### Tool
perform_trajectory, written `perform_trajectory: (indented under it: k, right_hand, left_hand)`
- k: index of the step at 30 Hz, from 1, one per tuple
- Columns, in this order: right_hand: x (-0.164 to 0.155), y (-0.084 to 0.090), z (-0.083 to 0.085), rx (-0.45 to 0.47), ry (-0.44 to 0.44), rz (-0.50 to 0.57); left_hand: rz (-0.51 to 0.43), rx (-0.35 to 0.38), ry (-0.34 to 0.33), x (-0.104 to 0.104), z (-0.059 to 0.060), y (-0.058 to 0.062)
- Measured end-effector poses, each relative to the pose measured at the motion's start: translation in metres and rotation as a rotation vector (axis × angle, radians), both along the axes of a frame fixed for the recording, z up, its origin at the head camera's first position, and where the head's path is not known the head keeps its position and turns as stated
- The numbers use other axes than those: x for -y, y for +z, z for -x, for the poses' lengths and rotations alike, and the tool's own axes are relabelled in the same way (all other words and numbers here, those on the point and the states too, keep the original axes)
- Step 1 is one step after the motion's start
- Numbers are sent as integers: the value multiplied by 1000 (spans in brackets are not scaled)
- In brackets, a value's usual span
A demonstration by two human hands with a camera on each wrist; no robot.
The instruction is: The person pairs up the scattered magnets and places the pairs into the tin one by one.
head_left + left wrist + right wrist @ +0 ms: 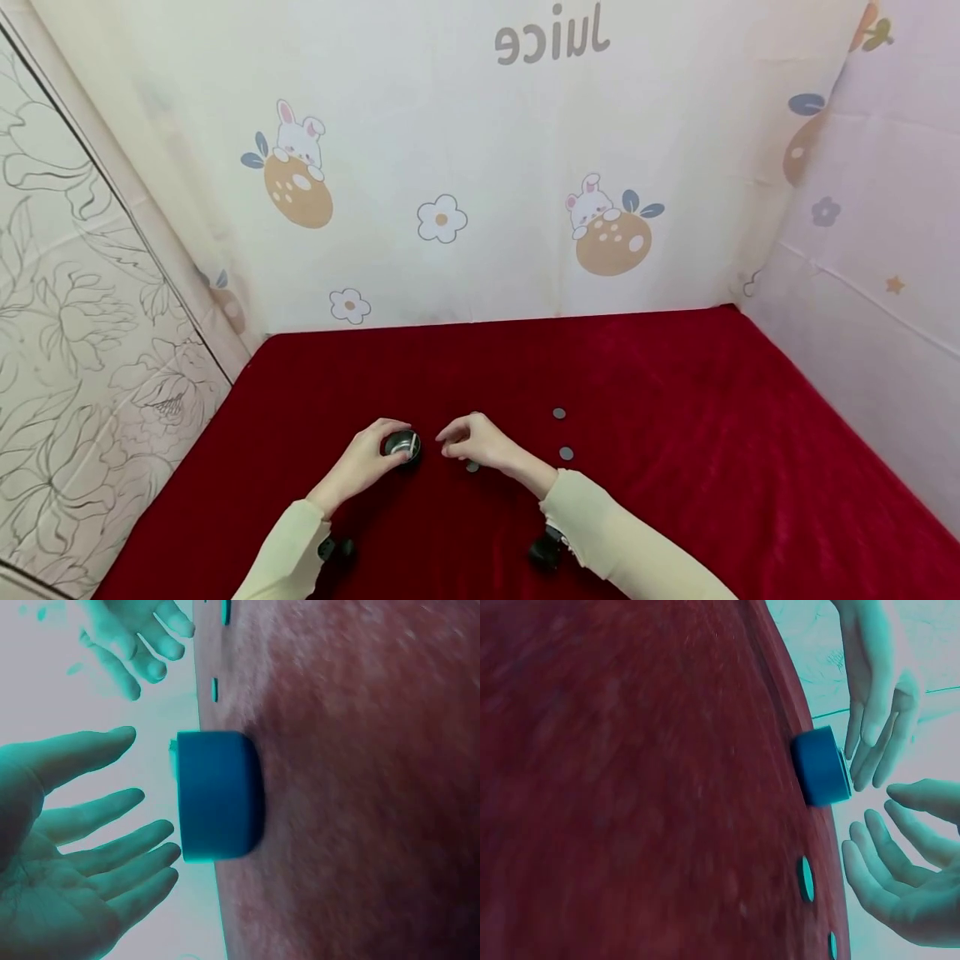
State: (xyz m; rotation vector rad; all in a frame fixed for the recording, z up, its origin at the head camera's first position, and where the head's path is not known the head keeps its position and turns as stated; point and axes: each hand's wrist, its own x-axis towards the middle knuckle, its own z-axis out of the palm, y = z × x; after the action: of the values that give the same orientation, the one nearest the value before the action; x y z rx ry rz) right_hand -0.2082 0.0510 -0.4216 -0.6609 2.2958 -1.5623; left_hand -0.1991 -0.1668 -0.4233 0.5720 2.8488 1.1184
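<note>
Pale cloth walls [510, 150] stand behind and to the right of the bowl, printed with rabbits, fruit and flowers, with the word "Juice" reading backwards high up beyond it; a panel of line-drawn blossoms [67, 333] rises to its left. Under the bowl spreads a deep red cloth [675, 400].

The small dark bowl [217, 796] itself sits upright on that cloth, with something pale inside it, too small for me to make out. The left hand [363, 458] is poised at the bowl's rim, its fingers spread and fairly straight, gripping nothing; whether a fingertip touches the rim I can't tell. To the right of the bowl hovers the right hand [483, 442], its fingers loosely bent and apart, with nothing visible between them.

One flat grey disc [472, 467] lies right of the bowl, just by the right hand; two more discs [566, 453] lie farther to the bowl's right. Both pale sleeves [630, 533] reach in from the bowl's near side.
</note>
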Motion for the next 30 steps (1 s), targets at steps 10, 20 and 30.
perform_trajectory:
  k: [10, 20, 30]
  right_hand:
    - [-35, 2, -1, -121, 25, -101]
    - [-62, 2, -5, -145, -27, -145]
    - [-87, 3, -11, -170, -53, -209]
  left_hand:
    - [-24, -63, -135, -22, -1, 5]
    - [-49, -28, -249, -39, 1, 5]
    - [-21, -1, -329, -56, 2, 5]
